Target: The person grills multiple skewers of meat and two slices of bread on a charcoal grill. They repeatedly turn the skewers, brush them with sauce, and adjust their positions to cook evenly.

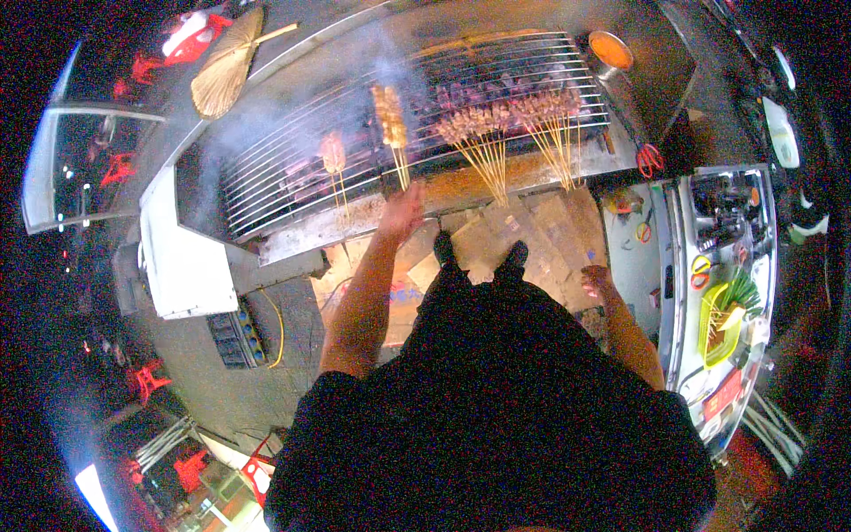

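Observation:
My left hand (403,209) grips the stick ends of a small bunch of meat skewers (390,120), whose golden-brown food lies over the smoking grill grate (279,176). To its left, a pinkish piece of food on two sticks (333,153) rests on the grate. Two fanned bunches of skewers, one at the middle right (473,126) and one farther right (550,113), have their sticks pointing towards me over the grill's front edge. My right hand (598,282) hangs low at my right side, away from the grill, its fingers loosely curled; nothing is visible in it.
A woven hand fan (229,66) lies at the grill's far left. A container of orange-red seasoning (610,51) stands at the back right. Red-handled scissors (649,161) are at the grill's right corner. On the right, a metal table (678,266) bears a yellow-green basket (710,362). Flattened cardboard (552,226) covers the floor.

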Motion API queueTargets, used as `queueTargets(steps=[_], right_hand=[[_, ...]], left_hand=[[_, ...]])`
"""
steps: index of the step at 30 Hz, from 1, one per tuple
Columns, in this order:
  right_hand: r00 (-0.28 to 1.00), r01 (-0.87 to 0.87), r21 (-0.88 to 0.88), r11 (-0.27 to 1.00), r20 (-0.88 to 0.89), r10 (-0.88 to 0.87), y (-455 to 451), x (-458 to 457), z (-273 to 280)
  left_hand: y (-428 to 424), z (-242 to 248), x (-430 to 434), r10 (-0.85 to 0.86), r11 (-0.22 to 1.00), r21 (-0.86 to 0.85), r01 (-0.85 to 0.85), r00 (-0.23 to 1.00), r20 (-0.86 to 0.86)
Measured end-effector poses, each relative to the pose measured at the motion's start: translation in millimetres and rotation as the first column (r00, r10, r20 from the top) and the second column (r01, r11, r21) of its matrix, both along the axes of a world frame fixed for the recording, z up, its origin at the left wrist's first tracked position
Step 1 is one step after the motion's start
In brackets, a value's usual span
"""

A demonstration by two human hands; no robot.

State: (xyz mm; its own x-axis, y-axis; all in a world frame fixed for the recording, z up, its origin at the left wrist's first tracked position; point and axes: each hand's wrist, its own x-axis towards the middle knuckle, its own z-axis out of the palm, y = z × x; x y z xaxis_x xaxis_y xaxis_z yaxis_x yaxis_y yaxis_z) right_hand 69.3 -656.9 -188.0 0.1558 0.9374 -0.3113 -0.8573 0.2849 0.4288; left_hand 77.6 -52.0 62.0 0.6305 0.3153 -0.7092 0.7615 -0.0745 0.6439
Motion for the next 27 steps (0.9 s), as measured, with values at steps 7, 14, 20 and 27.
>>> queueTargets(steps=[7, 14, 20, 27], right_hand=[[0.72, -0.186, -0.636, 0.749, 0.43, 0.544, 28, -8, 67], [0.585, 0.307, -0.889, 0.339, 0.457, 0.67, 111, -38, 154], [0.453, 0.247, -0.887, 0.39, 0.462, 0.763, 151, -46, 152], [0.463, 0.443, -0.877, 0.188, 0.403, 0.789, 187, -78, 174]], left_hand=[[-18, -28, 4, 0.386, 0.271, -0.963, -0.008, 0.917, 0.101], [-18, -39, -13, 0.452, 0.422, -0.902, -0.088, 0.883, 0.125], [-17, -50, -12, 0.327, 0.749, -0.661, -0.043, 0.892, 0.313], [-18, -39, -10, 0.54, 0.475, -0.83, -0.294, 0.842, 0.011]])
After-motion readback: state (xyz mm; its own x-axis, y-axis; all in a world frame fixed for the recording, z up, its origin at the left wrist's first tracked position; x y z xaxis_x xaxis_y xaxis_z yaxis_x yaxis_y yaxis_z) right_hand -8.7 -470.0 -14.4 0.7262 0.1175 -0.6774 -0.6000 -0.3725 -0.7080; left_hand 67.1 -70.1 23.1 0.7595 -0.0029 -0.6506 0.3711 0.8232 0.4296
